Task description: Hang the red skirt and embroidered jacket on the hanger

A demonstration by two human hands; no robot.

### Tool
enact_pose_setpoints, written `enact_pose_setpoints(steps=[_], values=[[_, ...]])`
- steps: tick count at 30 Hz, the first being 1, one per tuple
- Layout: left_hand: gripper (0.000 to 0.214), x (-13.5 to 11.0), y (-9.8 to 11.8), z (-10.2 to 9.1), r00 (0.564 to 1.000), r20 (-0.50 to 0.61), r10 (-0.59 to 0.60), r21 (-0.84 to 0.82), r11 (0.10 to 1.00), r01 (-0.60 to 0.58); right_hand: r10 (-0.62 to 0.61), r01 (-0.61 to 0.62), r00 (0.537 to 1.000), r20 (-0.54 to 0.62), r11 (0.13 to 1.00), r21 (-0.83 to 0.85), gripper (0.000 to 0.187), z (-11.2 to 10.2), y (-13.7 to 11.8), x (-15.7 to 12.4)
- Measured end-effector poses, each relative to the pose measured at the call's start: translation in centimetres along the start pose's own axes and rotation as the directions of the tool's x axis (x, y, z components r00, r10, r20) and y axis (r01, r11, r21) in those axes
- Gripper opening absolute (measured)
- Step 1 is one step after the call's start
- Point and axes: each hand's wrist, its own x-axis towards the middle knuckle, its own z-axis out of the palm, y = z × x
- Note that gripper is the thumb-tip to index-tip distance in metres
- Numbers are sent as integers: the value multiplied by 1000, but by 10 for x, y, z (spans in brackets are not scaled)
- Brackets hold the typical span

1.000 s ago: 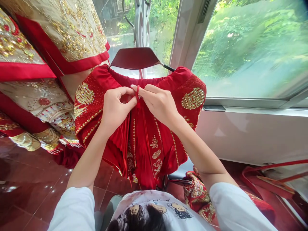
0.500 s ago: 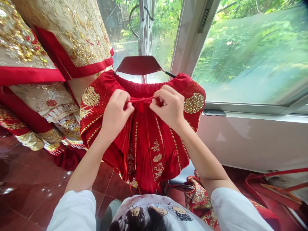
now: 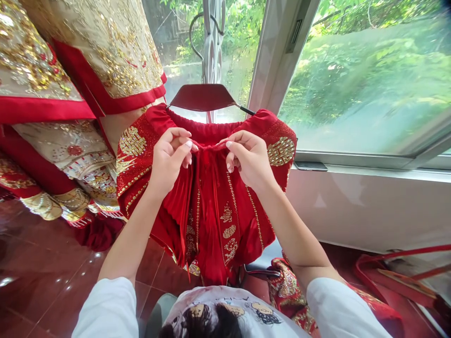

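A red pleated skirt [image 3: 211, 220] with gold beaded trim hangs by its gathered waist from a dark red hanger [image 3: 200, 97]. At the front of the waist a red drawstring [image 3: 210, 147] is tied, the knot in the middle between my hands. My left hand [image 3: 169, 157] pinches the left side of the cord between thumb and index finger, the other fingers loosely curled. On the other side my right hand [image 3: 248, 157] pinches the cord the same way. Loose cord ends dangle down over the pleats.
Cream and red gold-sequinned garments [image 3: 116, 51] hang close on the left. Behind is a sliding window [image 3: 347, 89]; a dark flat phone-like object [image 3: 310, 166] lies on its sill. Red and gold fabric [image 3: 287, 291] lies low right, near a red frame [image 3: 366, 272].
Both hands have changed from tight curled grips to thumb-and-finger pinches, their fingers spreading more. The skirt and hanger have shifted very slightly in view.
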Motion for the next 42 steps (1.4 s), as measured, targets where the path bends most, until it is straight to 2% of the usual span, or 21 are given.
enact_pose_setpoints(steps=[4,9,14,17,20,24,27,29,32,34,36,38,40,41,42], values=[[7,1,0,-6,1000,10,-5,17,1000,5,13,-14,1000,10,998,69,20,-5,-2,0],[10,-3,6,-8,996,-23,87,213,974,-80,77,-84,995,70,992,98,23,-10,-10,-1],[7,-1,15,-1,991,75,111,186,975,-123,50,-75,990,134,978,193,33,-10,-11,2],[8,3,14,-3,990,52,131,238,961,-140,36,-56,993,109,981,185,36,-12,-8,2],[11,7,11,-11,985,43,166,325,930,-171,1,-7,997,72,997,82,35,-19,-5,2],[20,11,12,-22,968,102,227,448,859,-249,-72,83,996,60,977,-195,27,-29,-6,0],[21,13,14,-27,958,134,255,509,812,-287,-133,142,990,49,919,-369,25,-30,-10,-2],[21,13,14,-29,955,141,262,528,796,-297,-173,152,985,-2,873,-464,25,-28,-13,-4],[20,11,12,-31,958,130,257,533,796,-286,-310,186,946,-97,763,-620,27,-23,-15,-10],[16,11,13,-36,962,125,244,514,813,-273,-363,212,926,-100,722,-659,25,-25,-17,-13],[12,15,19,-47,961,134,241,465,841,-276,-373,241,924,-91,748,-619,16,-35,-22,-15],[23,25,27,-66,940,161,300,437,833,-340,-433,281,889,-146,770,-573,7,-53,-28,-12],[35,40,33,-87,914,217,344,459,790,-406,-522,312,832,-189,721,-619,14,-76,-31,-3],[41,47,33,-97,911,260,321,469,783,-409,-536,314,828,-167,688,-654,19,-87,-31,3],[49,55,31,-105,917,305,256,475,794,-379,-513,313,852,-109,664,-678,24,-97,-29,9]])
